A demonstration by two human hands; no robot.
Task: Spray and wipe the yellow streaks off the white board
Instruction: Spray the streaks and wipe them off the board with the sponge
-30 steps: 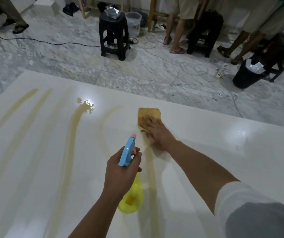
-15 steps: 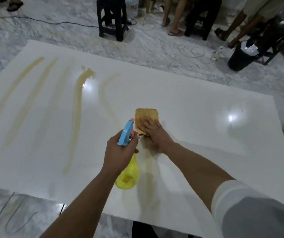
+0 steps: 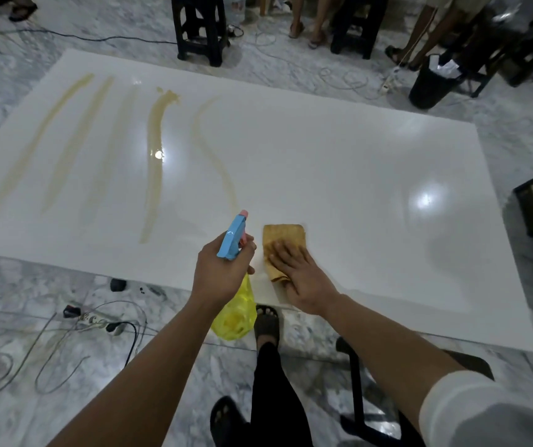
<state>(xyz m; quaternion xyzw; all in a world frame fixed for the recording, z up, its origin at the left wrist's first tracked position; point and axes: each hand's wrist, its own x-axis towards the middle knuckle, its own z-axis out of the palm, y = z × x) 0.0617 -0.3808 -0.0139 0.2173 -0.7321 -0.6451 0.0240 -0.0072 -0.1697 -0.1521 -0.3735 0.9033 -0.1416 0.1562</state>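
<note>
Down by the near edge of the white board [image 3: 323, 162], the right hand [image 3: 300, 272] lies flat with fingers spread on a tan cloth [image 3: 283, 237], pressing it onto the board. The left hand [image 3: 218, 272] has its grip wrapped tight around a spray bottle [image 3: 234, 312] (blue top, yellow body), held just left of the cloth, nozzle toward the far edge. Yellow streaks [image 3: 154, 162] run from the far edge to the near edge across the board's left half. The board lies on a marble floor [image 3: 17, 301].
</note>
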